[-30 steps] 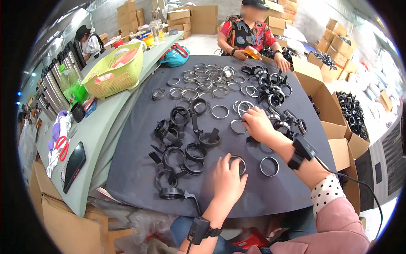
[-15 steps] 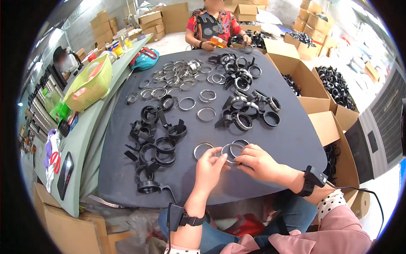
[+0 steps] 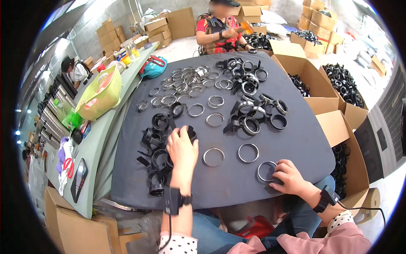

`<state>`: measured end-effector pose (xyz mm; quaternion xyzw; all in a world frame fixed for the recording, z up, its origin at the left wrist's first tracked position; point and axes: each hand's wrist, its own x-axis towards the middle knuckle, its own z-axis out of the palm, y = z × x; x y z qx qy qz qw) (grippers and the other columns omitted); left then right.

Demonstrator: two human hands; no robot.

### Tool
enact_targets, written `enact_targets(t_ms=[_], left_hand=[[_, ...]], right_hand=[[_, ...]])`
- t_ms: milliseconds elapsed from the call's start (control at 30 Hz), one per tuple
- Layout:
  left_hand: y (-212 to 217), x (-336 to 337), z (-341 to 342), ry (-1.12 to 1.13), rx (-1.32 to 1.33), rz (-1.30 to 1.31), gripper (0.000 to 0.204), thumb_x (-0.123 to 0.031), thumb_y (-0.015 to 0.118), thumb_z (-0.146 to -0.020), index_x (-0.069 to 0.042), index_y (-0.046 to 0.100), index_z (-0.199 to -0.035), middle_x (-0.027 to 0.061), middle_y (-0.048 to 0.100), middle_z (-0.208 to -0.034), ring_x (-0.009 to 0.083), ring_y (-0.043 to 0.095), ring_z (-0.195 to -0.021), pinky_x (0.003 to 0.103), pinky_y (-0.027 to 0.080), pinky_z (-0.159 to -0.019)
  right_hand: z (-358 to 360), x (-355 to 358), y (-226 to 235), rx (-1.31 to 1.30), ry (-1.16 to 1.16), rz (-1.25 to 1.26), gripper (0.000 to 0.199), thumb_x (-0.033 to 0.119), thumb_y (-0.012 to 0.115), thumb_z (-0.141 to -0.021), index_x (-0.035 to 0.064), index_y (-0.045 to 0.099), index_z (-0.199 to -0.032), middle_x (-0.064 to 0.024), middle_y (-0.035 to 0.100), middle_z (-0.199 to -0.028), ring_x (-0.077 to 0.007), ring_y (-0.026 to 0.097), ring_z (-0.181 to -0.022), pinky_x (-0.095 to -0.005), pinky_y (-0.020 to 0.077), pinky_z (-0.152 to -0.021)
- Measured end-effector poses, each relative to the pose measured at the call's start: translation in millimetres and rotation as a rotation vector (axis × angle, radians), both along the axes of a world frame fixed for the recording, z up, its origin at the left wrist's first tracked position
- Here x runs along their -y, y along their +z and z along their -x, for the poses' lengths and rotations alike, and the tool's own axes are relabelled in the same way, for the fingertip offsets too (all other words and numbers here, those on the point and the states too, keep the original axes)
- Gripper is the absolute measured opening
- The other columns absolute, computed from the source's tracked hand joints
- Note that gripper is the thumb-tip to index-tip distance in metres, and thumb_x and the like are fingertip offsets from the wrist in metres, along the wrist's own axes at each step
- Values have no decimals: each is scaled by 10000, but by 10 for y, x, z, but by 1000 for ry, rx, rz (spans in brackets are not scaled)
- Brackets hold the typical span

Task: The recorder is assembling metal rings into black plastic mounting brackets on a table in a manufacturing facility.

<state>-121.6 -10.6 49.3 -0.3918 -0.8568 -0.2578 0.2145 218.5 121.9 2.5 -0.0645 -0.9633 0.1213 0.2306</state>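
Observation:
My left hand reaches among the black plastic rings on the left of the table. Its fingers and thumb close on one black ring, mostly hidden behind the hand. At the table's front right, my right hand grips the right side of a thin silver metal ring tilted up from the tabletop. Two more metal rings, a middle one and one to its right, lie between my hands. Black rings with tabs lie piled beside my left wrist.
Several loose metal rings spread over the far left of the dark table. Black rings with metal bands cluster at the far right. Across the table a person holds an orange-headed hammer. Open cardboard boxes line the right side.
My left hand has left the metal rings and moved to a black ring. My right hand has shifted right with a metal ring. The person opposite has raised the hammer. The view has shifted slightly.

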Motion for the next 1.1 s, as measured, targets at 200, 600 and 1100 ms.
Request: enact_targets(t_ms=[200,600,1100], left_hand=[[-262,-260,579,-21,202,364,385,-306,764,-772,6,670,-978,207,667,-995,373,622,-995,483,494,-831],[474,-75,-66,-609,1342,-805,313,-338,516,-1008,-81,526,-829,99,640,-881,192,649,-829,376,566,-756],[-368,-56,-780,-755,1665,109,544,-529,461,-987,-16,604,-878,-2,502,-600,104,484,-535,255,430,-523]], right_hand=[[11,172,9,44,-306,84,599,367,841,-652,27,607,-1086,-179,501,-1261,-402,440,-1212,-489,404,-984],[-2,129,-44,80,-374,152,683,419,797,-697,37,558,-1211,-162,521,-1278,-342,447,-1235,-465,347,-1016],[383,274,126,-210,256,1935,647,205,711,-862,37,375,-1389,-110,467,-1297,-248,494,-1217,-424,528,-942]])
